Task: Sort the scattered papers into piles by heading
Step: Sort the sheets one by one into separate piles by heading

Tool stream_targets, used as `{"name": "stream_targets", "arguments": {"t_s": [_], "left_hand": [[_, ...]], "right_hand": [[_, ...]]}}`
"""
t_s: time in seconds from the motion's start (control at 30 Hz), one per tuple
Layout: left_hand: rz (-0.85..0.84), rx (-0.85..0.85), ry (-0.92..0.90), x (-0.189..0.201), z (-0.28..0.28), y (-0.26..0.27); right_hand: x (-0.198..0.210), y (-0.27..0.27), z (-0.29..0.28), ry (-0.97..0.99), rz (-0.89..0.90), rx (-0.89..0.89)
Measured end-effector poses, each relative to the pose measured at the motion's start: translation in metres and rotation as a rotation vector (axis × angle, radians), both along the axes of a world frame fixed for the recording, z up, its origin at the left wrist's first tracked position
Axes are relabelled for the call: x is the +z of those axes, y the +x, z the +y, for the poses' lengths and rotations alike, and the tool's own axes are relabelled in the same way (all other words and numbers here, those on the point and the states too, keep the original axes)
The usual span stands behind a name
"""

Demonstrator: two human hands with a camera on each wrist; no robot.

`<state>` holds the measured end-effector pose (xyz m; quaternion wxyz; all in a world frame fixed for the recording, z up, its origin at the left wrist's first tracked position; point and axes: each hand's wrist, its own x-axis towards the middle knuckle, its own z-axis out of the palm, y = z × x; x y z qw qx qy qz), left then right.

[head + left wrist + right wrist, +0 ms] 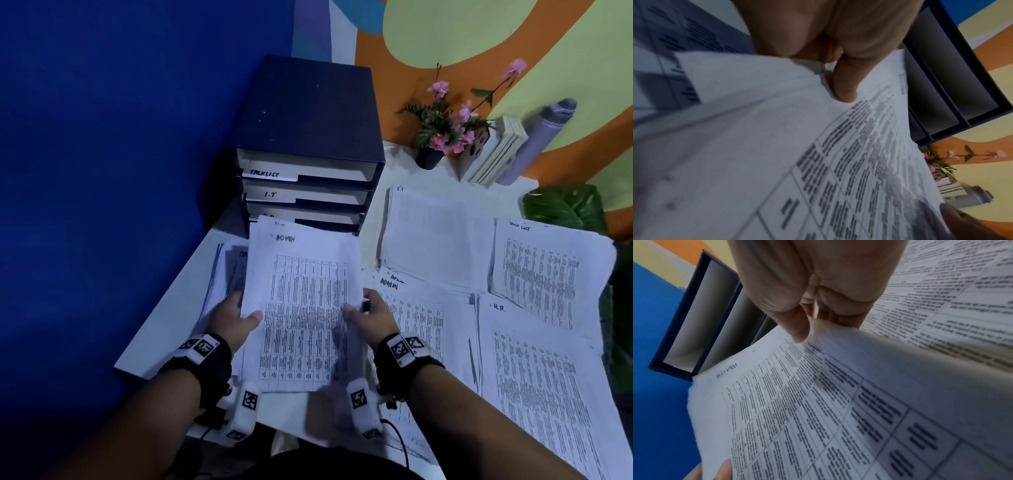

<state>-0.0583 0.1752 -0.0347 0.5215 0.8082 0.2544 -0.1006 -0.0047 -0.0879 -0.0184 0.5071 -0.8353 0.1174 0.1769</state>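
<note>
I hold a stack of printed sheets (305,308) headed ADMIN above the white table (178,322). My left hand (236,317) pinches its left edge, thumb on top (844,84). My right hand (368,313) pinches the right edge, thumb on the paper (797,327). Sorted piles lie to the right: an ADMIN pile (418,315) just beside the held stack, an I.T pile (431,236) behind it, a TASK LIST pile (548,267) far right and an H.R pile (541,383) in front. More sheets (227,270) lie under the held stack on the left.
A dark blue drawer unit (308,144) labelled TASKLIST, I.T and more stands behind the held stack. A potted pink flower (442,130), upright books (493,154) and a grey roll (537,137) line the back wall. A blue wall (102,171) borders the left.
</note>
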Motion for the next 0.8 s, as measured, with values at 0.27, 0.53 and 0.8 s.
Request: {"name": "stream_targets", "arguments": {"t_s": [0.27, 0.53, 0.8], "left_hand": [[-0.017, 0.000, 0.080, 0.001, -0.006, -0.004], [-0.006, 0.090, -0.013, 0.020, -0.019, -0.003], [0.051, 0.086, 0.117, 0.006, -0.023, 0.010]], "right_hand": [[0.004, 0.003, -0.020, -0.095, -0.088, -0.136], [-0.002, 0.003, -0.037, 0.020, 0.001, -0.206], [0.001, -0.001, -0.065, -0.137, -0.046, -0.291]]}}
